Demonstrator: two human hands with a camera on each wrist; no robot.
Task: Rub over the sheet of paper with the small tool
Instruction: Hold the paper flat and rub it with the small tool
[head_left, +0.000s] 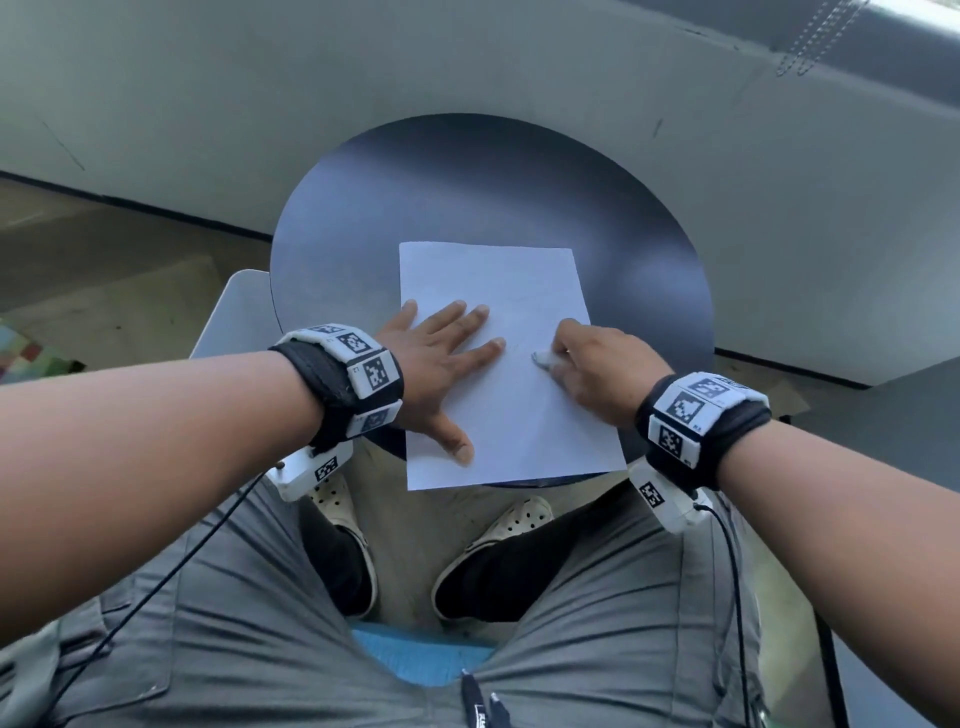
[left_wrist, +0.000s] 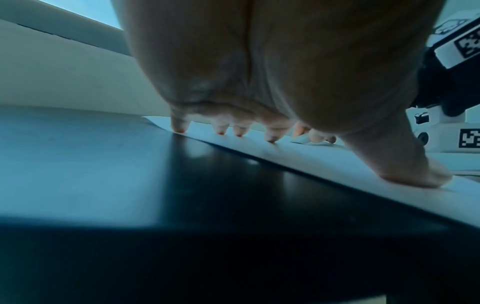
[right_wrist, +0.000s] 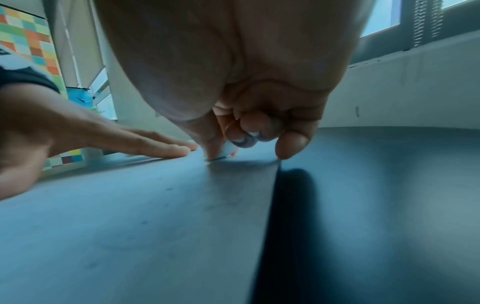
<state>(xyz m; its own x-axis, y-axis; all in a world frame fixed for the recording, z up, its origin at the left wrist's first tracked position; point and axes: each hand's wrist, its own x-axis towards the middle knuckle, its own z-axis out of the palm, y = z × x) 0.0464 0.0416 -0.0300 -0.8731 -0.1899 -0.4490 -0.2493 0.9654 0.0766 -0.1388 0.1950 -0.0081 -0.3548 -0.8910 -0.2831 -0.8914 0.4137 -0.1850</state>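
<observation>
The left hand (head_left: 434, 353) lay flat, fingers spread, pinning the paper (head_left: 498, 280). The right hand (head_left: 597, 364) pinched an eraser (head_left: 544, 358) against the sheet; rubbing seemed underway, with faint marks left farther up.

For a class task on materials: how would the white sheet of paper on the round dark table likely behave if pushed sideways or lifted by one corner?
The white sheet of paper looks thin, so it would probably droop when lifted. On the smooth round dark table it would likely slide; the left hand presses it flat. Its near edge overhangs, so it may bend there.
</observation>
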